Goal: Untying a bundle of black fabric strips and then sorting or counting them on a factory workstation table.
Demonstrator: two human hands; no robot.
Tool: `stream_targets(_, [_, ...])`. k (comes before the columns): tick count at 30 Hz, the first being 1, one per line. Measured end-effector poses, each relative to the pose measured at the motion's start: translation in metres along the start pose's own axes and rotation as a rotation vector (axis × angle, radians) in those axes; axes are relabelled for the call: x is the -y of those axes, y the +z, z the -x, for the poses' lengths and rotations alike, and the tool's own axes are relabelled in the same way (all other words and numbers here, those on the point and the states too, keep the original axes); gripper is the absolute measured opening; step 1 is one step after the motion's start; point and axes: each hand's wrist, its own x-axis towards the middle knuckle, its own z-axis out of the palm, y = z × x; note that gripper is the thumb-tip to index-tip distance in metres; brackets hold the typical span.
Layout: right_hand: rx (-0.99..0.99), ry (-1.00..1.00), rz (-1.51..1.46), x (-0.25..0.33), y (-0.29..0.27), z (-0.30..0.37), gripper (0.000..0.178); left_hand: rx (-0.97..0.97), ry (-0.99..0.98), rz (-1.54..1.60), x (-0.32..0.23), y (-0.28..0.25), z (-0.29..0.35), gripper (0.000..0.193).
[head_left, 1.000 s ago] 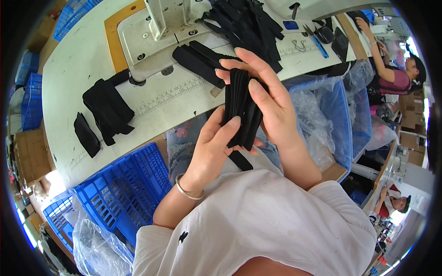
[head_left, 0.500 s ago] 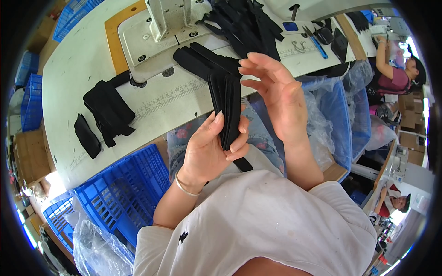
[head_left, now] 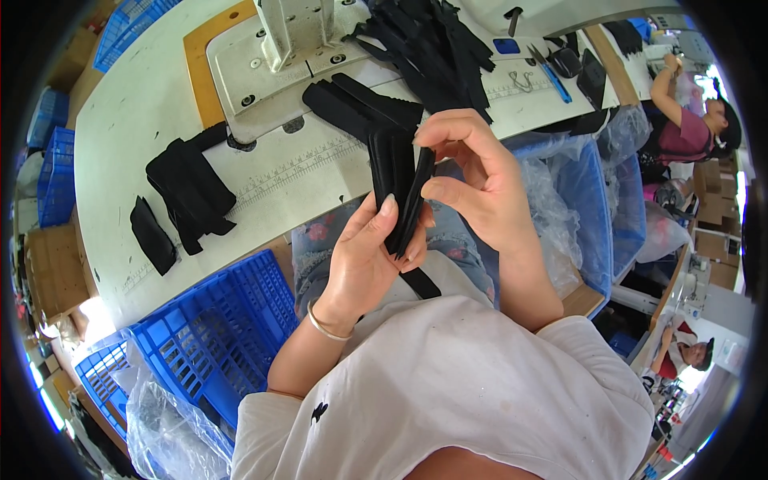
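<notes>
A stack of long, padded-looking black fabric pieces (head_left: 392, 164) stands tilted in front of me, just past the table's front edge. My left hand (head_left: 364, 252) grips its lower end, thumb on the near face and fingers behind. My right hand (head_left: 476, 176) is curled at the stack's upper right edge, its fingertips and thumb on the outermost pieces. Those pieces lean apart from the rest, leaving a gap at the top. Behind the stack, more folded black fabric pieces (head_left: 340, 108) lie on the white table (head_left: 280, 192) by the sewing machine's base (head_left: 272, 80).
Black fabric bundles (head_left: 190, 188) lie on the table's left, loose black strips (head_left: 428, 52) at the back. Blue-handled tweezers (head_left: 552, 76) rest at the far right. A blue crate (head_left: 212, 336) stands lower left; plastic-lined blue bins (head_left: 588, 208) stand right. Co-workers (head_left: 692, 132) sit at right.
My right hand has come down and left onto the stack, its fingers curling in. The outermost pieces now lean away from the others. My left hand keeps its grip.
</notes>
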Motion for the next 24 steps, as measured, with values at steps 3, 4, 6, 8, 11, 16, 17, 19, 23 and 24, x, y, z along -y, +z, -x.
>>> stream_targets(3, [0.072, -0.028, -0.048, 0.001, -0.008, 0.0, 0.025, -0.029, 0.017, 0.02, 0.0, -0.004, -0.001, 0.03])
stream_targets(4, [0.072, -0.028, -0.048, 0.001, -0.012, 0.001, 0.025, -0.024, 0.026, 0.034, -0.001, -0.006, -0.001, 0.029])
stream_targets(6, [0.16, -0.011, -0.149, 0.003, -0.018, 0.002, 0.019, -0.055, 0.028, 0.02, -0.001, -0.003, -0.001, 0.03])
stream_targets(8, [0.136, 0.042, -0.221, 0.004, -0.016, 0.004, 0.018, -0.057, 0.061, -0.099, 0.0, -0.004, -0.001, 0.031])
stream_targets(11, [0.044, 0.191, -0.268, 0.013, -0.012, -0.003, 0.018, -0.145, 0.121, -0.281, 0.003, 0.001, 0.002, 0.031])
stream_targets(16, [0.001, 0.157, 0.01, 0.002, -0.012, -0.006, 0.028, -0.047, 0.152, -0.343, 0.007, -0.006, 0.002, 0.03])
stream_targets(17, [0.001, 0.155, 0.011, 0.001, -0.011, -0.005, 0.028, -0.022, 0.152, -0.363, 0.006, -0.007, 0.001, 0.029])
stream_targets(19, [0.01, 0.171, -0.048, -0.002, -0.009, -0.005, 0.031, -0.012, 0.136, -0.386, 0.005, -0.006, 0.002, 0.027])
stream_targets(23, [-0.006, 0.248, -0.162, 0.003, -0.006, -0.006, 0.03, -0.025, 0.094, -0.384, 0.005, -0.007, 0.002, 0.026])
stream_targets(24, [0.007, 0.227, -0.097, 0.004, -0.006, -0.006, 0.028, -0.014, 0.092, -0.374, 0.005, -0.007, 0.002, 0.026])
